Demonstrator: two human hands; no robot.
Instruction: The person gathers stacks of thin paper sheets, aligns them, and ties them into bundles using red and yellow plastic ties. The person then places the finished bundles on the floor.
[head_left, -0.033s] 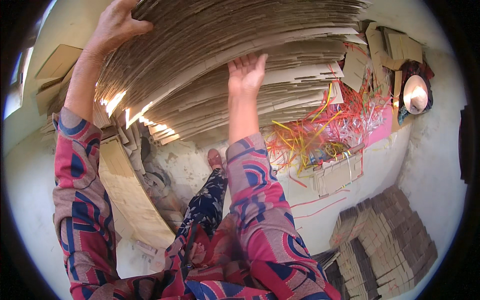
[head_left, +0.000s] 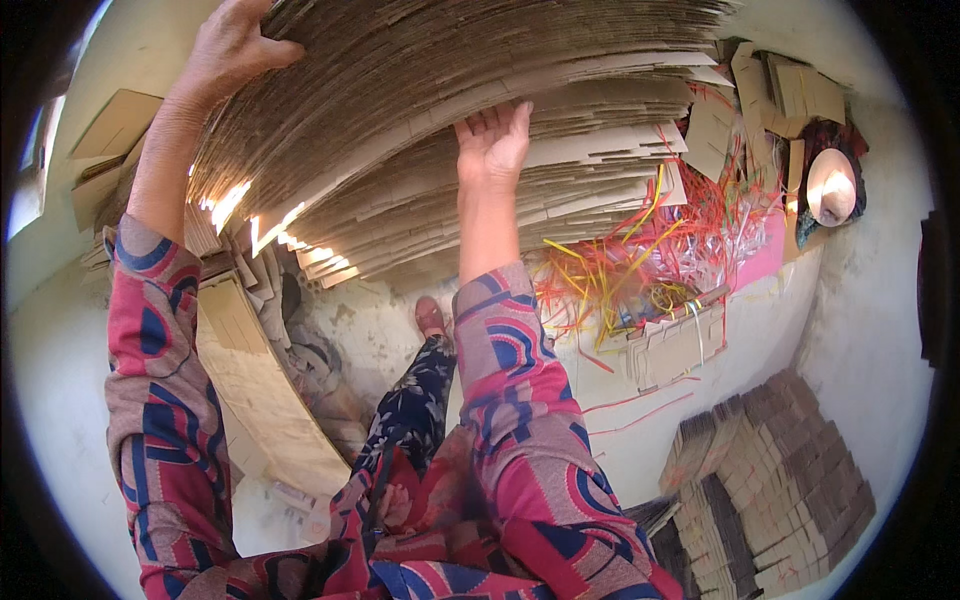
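A tall pile of flat cardboard sheets (head_left: 440, 75) fills the top of the view, its upper part bowed and fanned. At its left end, my left hand (head_left: 232, 50) grips the side, with the thumb over the sheets and the other fingers partly cut off by the view's edge. My right hand (head_left: 495, 145) is palm up under the front edge of the upper sheets, its fingertips tucked beneath them. More cardboard sheets (head_left: 590, 150) lie in the lower pile, right below this hand.
Tangled red and yellow plastic straps (head_left: 640, 265) lie right of the pile, near a tied cardboard bundle (head_left: 680, 345). Stacked cardboard bundles (head_left: 780, 470) stand at the lower right. A leaning board (head_left: 265, 375) is at left. A straw hat (head_left: 832, 188) hangs by the right wall.
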